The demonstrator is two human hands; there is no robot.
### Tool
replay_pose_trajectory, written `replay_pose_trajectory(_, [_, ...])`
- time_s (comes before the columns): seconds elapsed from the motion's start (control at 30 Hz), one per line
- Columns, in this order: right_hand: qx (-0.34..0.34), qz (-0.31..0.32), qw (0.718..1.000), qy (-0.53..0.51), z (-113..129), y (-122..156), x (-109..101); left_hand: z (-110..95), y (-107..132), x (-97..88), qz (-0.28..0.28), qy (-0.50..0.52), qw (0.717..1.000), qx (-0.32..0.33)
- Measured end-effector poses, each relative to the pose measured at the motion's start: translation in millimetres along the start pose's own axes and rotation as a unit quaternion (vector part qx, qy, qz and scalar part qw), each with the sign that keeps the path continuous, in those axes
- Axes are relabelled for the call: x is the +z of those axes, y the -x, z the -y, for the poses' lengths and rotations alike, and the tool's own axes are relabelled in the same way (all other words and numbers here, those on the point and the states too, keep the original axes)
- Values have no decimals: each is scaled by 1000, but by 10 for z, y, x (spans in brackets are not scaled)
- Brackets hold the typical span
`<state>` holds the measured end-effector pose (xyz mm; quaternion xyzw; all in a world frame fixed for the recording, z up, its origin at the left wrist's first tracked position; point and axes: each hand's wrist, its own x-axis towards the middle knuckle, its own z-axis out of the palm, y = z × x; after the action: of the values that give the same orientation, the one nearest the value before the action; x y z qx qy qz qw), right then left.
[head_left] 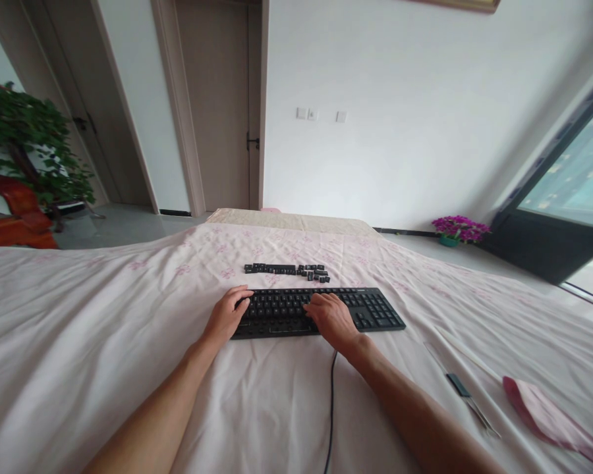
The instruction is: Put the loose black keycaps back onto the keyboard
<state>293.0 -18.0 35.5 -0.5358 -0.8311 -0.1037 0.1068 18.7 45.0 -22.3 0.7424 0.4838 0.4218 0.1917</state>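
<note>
A black computer keyboard lies on the pale cloth, its lower rows at the left bare of keycaps. At its left end, my left hand grips the edge, fingers over the top corner and thumb on the side. My right hand is closed and bent over the middle keys, fingertips low against them near the bare row. Whatever those fingertips hold, if anything, is hidden. Behind the keyboard lie several loose black keycaps and a long space bar keycap.
A dark-handled keycap puller with metal prongs lies at the right, beside a pink cloth. The keyboard's cable runs toward me between my arms. The tablecloth is wrinkled. Purple flowers stand on the floor beyond.
</note>
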Motion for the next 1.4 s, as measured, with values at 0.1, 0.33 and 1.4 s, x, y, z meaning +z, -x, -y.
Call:
replay_pose_trajectory(0.1, [-5, 10, 1000, 4, 4, 1, -12, -1, 0, 2, 0, 1, 1000, -1])
replay_pose_trajectory(0.33, [-10, 19, 999, 49, 91, 43, -59, -23, -2, -12, 2, 2, 1000, -5])
replay_pose_trajectory(1.4, [97, 44, 992, 74, -728, -945, 236, 3, -15, 6, -5, 10, 1000, -9])
